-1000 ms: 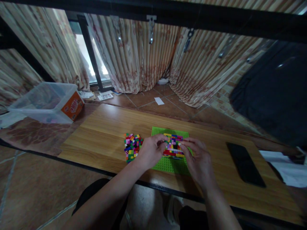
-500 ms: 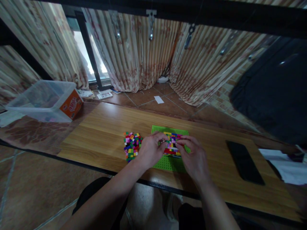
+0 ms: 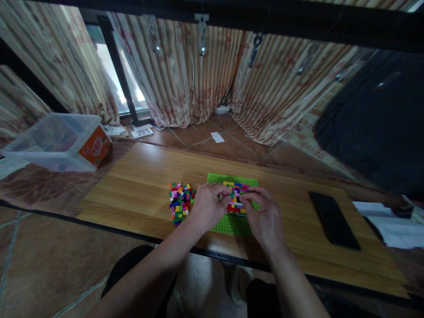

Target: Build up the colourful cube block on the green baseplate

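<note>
- The left hand (image 3: 207,205) lay with its grip curled against the brick block (image 3: 236,199), which sat between both grips.
- The right hand (image 3: 263,216) had its grip pinched nearly closed atop the block; I could not tell what either held.
- Pressing straight down, with the baseplate (image 3: 229,226) steadied, seemed wisest.

Wooden table (image 3: 139,185): green baseplate (image 3: 232,226), loose bricks (image 3: 180,201), phone (image 3: 333,217)

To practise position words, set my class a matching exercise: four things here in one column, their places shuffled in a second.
Things: 1 loose brick pile; 2 green baseplate; 3 black phone; 4 clear plastic box.
Places: A far left, off the wooden table; B table's near middle; C table's right end; D just left of the baseplate.
Pairs: 1-D; 2-B; 3-C; 4-A.
</note>
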Demonstrator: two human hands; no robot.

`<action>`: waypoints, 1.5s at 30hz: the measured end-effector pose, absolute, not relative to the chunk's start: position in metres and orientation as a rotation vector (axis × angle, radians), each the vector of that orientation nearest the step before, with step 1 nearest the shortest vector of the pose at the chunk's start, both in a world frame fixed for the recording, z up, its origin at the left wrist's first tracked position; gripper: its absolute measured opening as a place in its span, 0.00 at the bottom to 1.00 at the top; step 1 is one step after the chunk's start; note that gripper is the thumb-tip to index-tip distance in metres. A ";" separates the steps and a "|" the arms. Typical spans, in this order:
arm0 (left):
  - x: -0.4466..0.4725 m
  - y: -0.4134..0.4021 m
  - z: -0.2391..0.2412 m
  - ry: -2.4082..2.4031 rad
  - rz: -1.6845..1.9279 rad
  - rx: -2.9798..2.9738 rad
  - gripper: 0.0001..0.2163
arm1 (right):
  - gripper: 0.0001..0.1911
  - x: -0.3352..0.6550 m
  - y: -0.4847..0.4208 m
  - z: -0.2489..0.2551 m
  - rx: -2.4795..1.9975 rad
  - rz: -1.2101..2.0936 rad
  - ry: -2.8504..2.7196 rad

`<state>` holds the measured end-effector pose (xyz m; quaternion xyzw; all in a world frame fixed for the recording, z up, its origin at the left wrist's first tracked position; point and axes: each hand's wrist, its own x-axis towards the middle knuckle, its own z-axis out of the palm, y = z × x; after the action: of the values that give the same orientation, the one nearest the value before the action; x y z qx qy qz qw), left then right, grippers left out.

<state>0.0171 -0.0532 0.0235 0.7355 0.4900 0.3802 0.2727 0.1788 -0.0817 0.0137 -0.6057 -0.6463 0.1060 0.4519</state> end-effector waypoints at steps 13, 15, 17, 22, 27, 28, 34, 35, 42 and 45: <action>0.028 -0.054 0.023 1.370 0.936 2.189 0.06 | 0.12 0.190 -0.085 0.011 -1.470 0.533 -1.406; 0.030 -0.054 0.021 1.375 0.925 2.225 0.07 | 0.14 0.190 -0.085 0.010 -1.494 0.556 -1.363; 0.031 -0.054 0.019 1.368 0.909 2.261 0.07 | 0.15 0.188 -0.083 0.010 -1.527 0.567 -1.326; 0.034 -0.057 0.023 1.395 0.901 2.274 0.07 | 0.19 0.182 -0.079 0.007 -1.598 0.622 -1.303; 0.036 -0.058 0.025 1.433 0.895 2.258 0.06 | 0.22 0.177 -0.075 0.003 -1.636 0.598 -1.291; 0.037 -0.058 0.025 1.439 0.888 2.256 0.07 | 0.23 0.176 -0.075 0.003 -1.641 0.582 -1.288; 0.038 -0.059 0.024 1.465 0.883 2.253 0.07 | 0.23 0.170 -0.074 0.002 -1.662 0.507 -1.254; 0.038 -0.059 0.024 1.470 0.884 2.252 0.06 | 0.23 0.170 -0.073 0.002 -1.656 0.507 -1.248; 0.039 -0.059 0.025 1.467 0.884 2.239 0.06 | 0.22 0.169 -0.072 0.003 -1.644 0.544 -1.219; 0.039 -0.060 0.024 1.468 0.887 2.240 0.06 | 0.24 0.169 -0.072 0.002 -1.653 0.553 -1.209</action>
<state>0.0389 -0.0602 0.0242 0.7837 0.5138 0.3104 0.1594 0.1690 -0.0721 0.0021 -0.6800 -0.4972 0.2274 0.4885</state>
